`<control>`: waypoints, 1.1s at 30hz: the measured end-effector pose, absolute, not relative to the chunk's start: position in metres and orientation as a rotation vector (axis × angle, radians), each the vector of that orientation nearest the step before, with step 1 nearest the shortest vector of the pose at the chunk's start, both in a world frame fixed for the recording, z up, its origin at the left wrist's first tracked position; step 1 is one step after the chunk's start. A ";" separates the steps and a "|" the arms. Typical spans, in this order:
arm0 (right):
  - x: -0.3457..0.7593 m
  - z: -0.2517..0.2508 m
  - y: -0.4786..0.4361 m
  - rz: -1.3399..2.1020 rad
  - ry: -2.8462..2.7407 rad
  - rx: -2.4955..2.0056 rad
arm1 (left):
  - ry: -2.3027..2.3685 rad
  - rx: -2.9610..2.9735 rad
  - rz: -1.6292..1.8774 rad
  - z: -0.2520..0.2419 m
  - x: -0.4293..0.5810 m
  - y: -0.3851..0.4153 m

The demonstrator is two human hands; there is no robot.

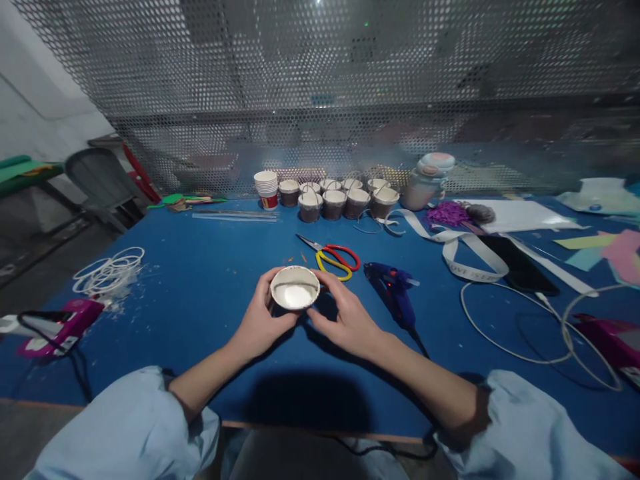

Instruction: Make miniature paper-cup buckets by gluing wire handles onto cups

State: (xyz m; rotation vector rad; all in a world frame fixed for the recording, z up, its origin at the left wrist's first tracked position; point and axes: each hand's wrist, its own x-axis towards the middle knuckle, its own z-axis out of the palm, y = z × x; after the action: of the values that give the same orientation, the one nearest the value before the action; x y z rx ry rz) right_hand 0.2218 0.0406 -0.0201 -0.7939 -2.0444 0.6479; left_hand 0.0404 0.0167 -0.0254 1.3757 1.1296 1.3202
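Blue table [200,280] across the lower frame, backed at the top by a perforated metal screen [320,80]. At centre, held just above the table between both hands, a small white cup [295,288] with its mouth tipped up toward the camera. Left hand [260,323] curled round the cup's left side, fingers close together beneath it, thumb up by the rim. Right hand [347,320] at the cup's right side, fingertips pressed to the wall, remaining fingers loosely bent. Just beyond the cup, red-and-yellow scissors [333,259]; right of those, near the right hand, a blue glue gun [395,293]. Further back, at upper centre, a cluster of brown-filled cups [340,197] and, left of them, a stack [266,187] of white ones. At left, a heap of white rings [110,267] and below it a pink tool [60,327] at the frame's edge. At right, a ribbon [450,243], a dark phone [520,267] and wire hoops [520,320] lying flat.
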 end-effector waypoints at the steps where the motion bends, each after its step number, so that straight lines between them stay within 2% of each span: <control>1: 0.221 -0.021 0.040 0.607 -2.052 -0.792 | 1.104 1.334 1.325 -0.025 0.041 0.017; 12: 0.220 -0.023 0.037 0.382 -2.030 -0.796 | 0.860 1.013 1.240 -0.024 0.037 0.019; 25: 0.218 -0.025 0.036 0.383 -2.034 -0.897 | 0.939 0.801 1.274 -0.012 0.041 0.023; 33: 0.215 -0.024 0.034 0.537 -2.070 -1.006 | 1.023 0.748 1.291 -0.016 0.040 0.025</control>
State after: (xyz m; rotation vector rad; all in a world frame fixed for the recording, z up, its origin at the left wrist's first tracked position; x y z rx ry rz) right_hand 0.2149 0.0339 -0.0245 -1.0064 -2.0696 0.5371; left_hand 0.0404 0.0249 -0.0156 0.7481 1.0228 1.2913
